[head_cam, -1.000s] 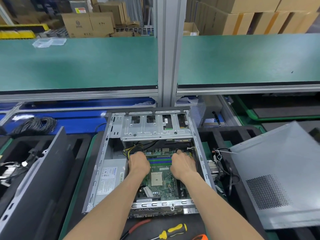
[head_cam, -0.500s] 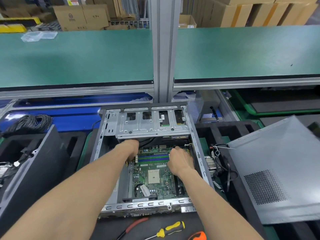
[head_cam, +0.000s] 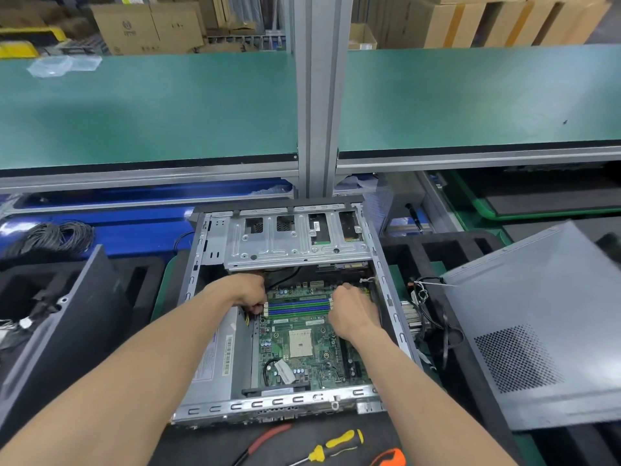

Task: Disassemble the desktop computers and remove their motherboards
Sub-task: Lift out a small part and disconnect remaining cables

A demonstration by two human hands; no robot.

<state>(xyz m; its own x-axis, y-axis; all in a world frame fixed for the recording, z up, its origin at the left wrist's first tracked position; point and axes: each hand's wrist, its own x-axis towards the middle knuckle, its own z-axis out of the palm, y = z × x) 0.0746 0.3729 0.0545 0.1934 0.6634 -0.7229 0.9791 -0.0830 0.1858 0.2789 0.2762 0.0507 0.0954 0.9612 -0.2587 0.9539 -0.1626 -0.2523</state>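
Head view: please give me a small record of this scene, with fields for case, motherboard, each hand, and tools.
case: open computer case, side cover off
motherboard: green motherboard, inside the case
left hand: left hand at the board's left edge, fingers curled by yellow wires
right hand: right hand on the board's right side, grip hidden
tools: yellow screwdriver in front of the case

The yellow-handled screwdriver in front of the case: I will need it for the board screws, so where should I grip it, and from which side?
Grip the yellow-handled screwdriver by its thick yellow and black handle, coming from above. It lies flat, near the case's front edge, handle pointing up and right, thin shaft down and left. The right hand is probably nearer.
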